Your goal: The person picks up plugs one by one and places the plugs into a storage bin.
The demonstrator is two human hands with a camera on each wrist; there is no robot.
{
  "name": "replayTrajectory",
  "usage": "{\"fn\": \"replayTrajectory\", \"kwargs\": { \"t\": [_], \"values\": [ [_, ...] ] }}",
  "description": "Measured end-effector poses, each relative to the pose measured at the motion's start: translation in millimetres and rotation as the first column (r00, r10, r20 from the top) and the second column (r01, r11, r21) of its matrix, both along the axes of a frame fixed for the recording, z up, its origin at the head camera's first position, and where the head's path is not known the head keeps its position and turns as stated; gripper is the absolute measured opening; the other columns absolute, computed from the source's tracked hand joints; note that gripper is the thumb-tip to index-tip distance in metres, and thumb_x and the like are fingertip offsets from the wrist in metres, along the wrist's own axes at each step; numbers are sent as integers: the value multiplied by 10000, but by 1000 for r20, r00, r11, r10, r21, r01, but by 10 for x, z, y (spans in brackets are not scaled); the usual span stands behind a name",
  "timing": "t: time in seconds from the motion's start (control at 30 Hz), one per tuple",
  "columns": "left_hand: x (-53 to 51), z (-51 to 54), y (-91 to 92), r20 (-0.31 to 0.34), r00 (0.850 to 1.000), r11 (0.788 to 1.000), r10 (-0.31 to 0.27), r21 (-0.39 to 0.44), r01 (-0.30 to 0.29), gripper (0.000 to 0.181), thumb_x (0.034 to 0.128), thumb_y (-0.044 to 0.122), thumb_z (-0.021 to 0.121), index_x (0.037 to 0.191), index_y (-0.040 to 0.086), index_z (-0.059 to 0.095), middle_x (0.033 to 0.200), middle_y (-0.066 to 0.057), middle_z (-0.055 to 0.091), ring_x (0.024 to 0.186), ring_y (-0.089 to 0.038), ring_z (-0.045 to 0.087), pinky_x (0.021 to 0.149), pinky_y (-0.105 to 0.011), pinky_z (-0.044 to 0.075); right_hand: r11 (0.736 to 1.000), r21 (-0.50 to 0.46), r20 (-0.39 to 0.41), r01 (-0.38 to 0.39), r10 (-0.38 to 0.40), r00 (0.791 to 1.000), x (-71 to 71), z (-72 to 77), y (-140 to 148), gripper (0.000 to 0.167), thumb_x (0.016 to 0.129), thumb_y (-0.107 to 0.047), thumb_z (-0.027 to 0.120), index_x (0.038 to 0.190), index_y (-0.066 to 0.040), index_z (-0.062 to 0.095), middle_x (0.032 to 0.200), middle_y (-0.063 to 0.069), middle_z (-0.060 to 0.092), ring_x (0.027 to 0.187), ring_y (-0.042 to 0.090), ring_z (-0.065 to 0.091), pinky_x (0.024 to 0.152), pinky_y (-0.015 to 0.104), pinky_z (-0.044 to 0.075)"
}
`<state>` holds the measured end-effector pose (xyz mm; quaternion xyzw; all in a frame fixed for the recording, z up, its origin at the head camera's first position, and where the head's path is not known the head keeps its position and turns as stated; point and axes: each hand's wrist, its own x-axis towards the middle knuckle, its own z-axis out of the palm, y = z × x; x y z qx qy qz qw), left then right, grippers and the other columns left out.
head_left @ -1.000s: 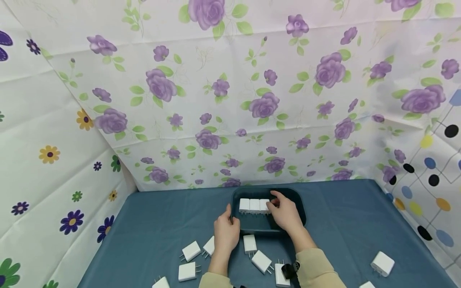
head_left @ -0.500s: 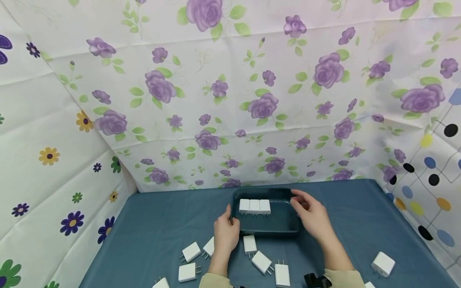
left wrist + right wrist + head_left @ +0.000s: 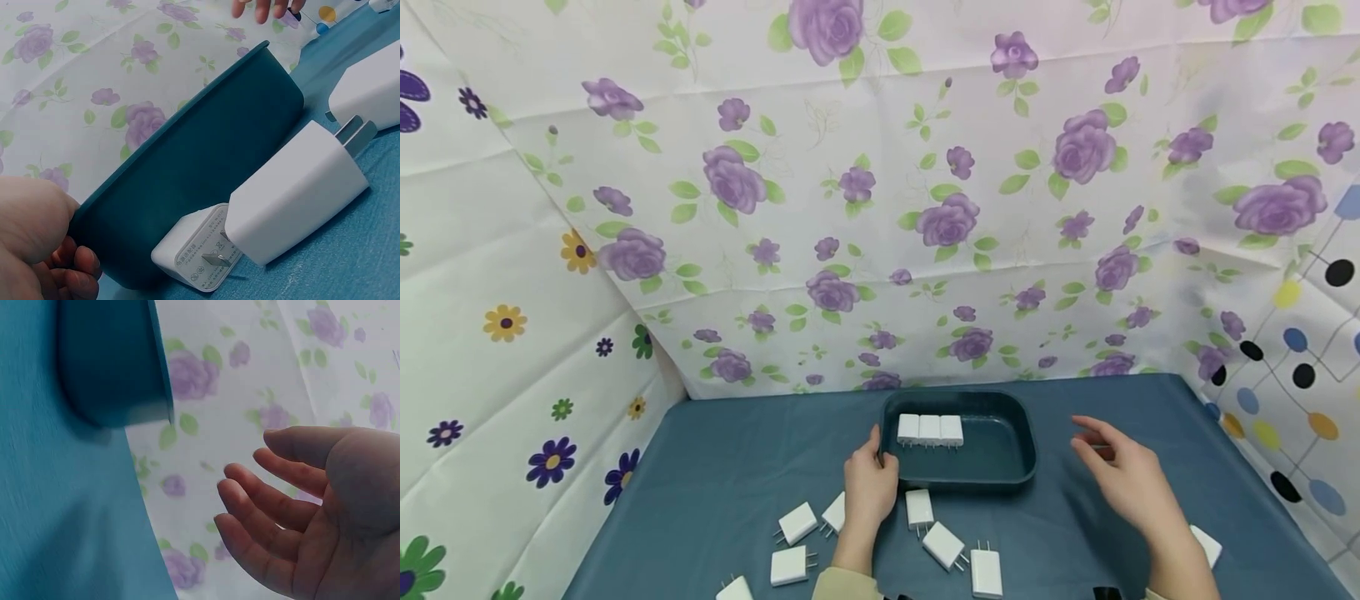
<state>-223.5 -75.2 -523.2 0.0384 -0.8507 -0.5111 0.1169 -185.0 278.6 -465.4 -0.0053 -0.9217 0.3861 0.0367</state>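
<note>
My left hand (image 3: 871,487) grips the left end of a dark teal tray (image 3: 970,482). In the left wrist view its fingers (image 3: 78,278) curl against the outside of the tray wall (image 3: 187,162). Three white plug chargers (image 3: 929,430) stand side by side at the left inside the tray, prongs toward me. Off to the right of the tray, my right hand (image 3: 1123,479) hangs in the air over the table. Its fingers are loosely bent with nothing between them, as the right wrist view also shows.
Several loose chargers lie on the blue tablecloth (image 3: 737,467) in front of the tray, among them one charger (image 3: 943,546) and another charger (image 3: 987,572). A further charger (image 3: 1206,546) at the right is partly behind my right forearm. A flowered sheet (image 3: 880,208) hangs behind.
My right hand has moved right, from the chargers inside the tray, past its right rim, to above the table. My left hand, the tray and the three chargers in it look unmoved.
</note>
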Motion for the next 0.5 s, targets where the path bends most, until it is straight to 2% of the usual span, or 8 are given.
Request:
{"fn": "replayTrajectory", "kwargs": {
  "t": [0.3,0.4,0.5],
  "values": [
    [-4,-24,42,26,1000,1000,-11,11,11,557,1014,12,558,1567,-33,507,483,5,455,412,-98,252,474,-268,274,999,46,35,13,-15,999,110,73,276,689,1101,-554,519,1607,-87,493,1334,226,672,1113,386,697,747,471,587],
    [-7,-19,53,32,999,1000,-17,7,17,559,1015,18,557,1569,-34,503,483,3,459,413,-105,261,470,-272,277,997,71,98,16,-23,995,139,81,422,770,1088,-609,497,1626,-59,450,1353,259,654,1142,435,686,758,493,585],
    [-10,-18,58,33,999,1000,-22,5,22,559,1016,21,554,1569,-37,501,481,5,455,411,-108,261,462,-272,273,995,104,204,8,-30,979,144,69,609,884,1062,-676,486,1635,-8,395,1391,324,613,1211,519,631,791,541,569]
  ]
}}
